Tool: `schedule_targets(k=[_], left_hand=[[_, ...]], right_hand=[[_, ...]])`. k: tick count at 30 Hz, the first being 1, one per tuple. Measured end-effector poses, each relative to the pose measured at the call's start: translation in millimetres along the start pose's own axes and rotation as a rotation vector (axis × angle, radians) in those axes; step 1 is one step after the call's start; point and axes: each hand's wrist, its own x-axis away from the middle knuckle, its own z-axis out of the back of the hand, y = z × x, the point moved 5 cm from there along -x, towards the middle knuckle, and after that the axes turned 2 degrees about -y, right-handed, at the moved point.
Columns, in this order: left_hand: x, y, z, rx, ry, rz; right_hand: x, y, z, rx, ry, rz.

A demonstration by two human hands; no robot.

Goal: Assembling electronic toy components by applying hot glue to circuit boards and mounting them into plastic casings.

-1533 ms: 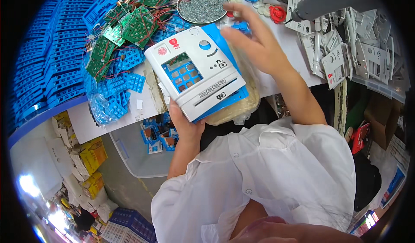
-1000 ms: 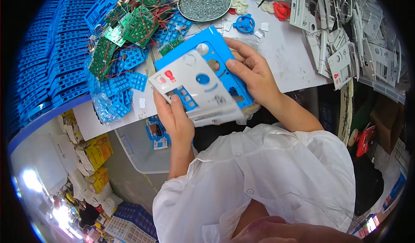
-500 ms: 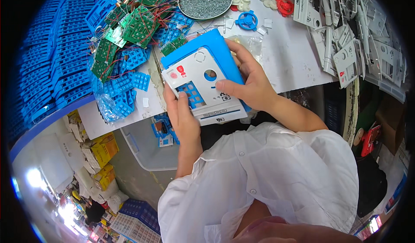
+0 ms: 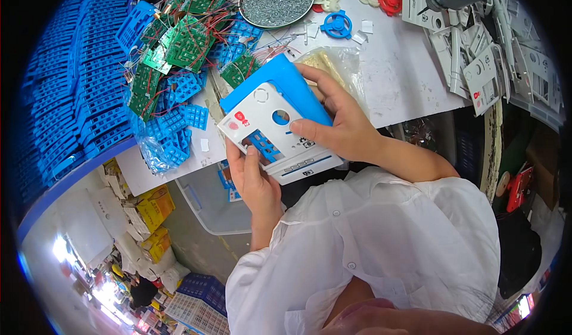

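Over the table's near edge I hold a white front panel (image 4: 262, 112) with a round hole, a rectangular window and small printed marks. A blue plastic panel (image 4: 280, 71) lies against it, sticking out at the far and right sides. Through the window shows a blue keypad piece (image 4: 260, 143). My left hand (image 4: 256, 183) grips the lower left corner, fingertips beside the window. My right hand (image 4: 345, 120) closes round the right side, its thumb pressed on the white face next to the round hole; its other fingers are partly hidden behind the blue panel.
Green circuit boards (image 4: 189, 43) with red wires and blue keypads (image 4: 193, 116) lie left, beside stacked blue panels (image 4: 77, 90). A dish of screws (image 4: 276, 1) and a blue ring part (image 4: 337, 25) sit farther back. White panels (image 4: 481, 76) crowd the right; a clear bin (image 4: 223, 216) stands below.
Both hands have brought the panels slightly left and nearer to me, turning them a little. The grip stays the same. My view has also shifted slightly.
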Motion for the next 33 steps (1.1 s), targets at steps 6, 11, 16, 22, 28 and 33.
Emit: schedule_targets(k=[6,11,16,22,28,33], left_hand=[[8,6,0,-0.017,-0.008,-0.012],[14,10,3,-0.235,0.015,-0.054],[16,18,11,-0.473,-0.009,-0.234],[22,33,19,-0.578,-0.007,-0.253],[18,36,7,-0.320,0.042,-0.071],[7,24,10,-0.337,-0.035,-0.166]], right_hand=[[3,-4,-7,-0.060,-0.021,0.005],[4,-6,-7,-0.032,-0.018,0.000],[4,-3,-7,-0.089,-0.017,-0.038],[4,1,-6,-0.171,-0.044,-0.095],[3,3,-5,-0.177,-0.031,-0.112],[4,6,-2,-0.311,0.009,-0.108]])
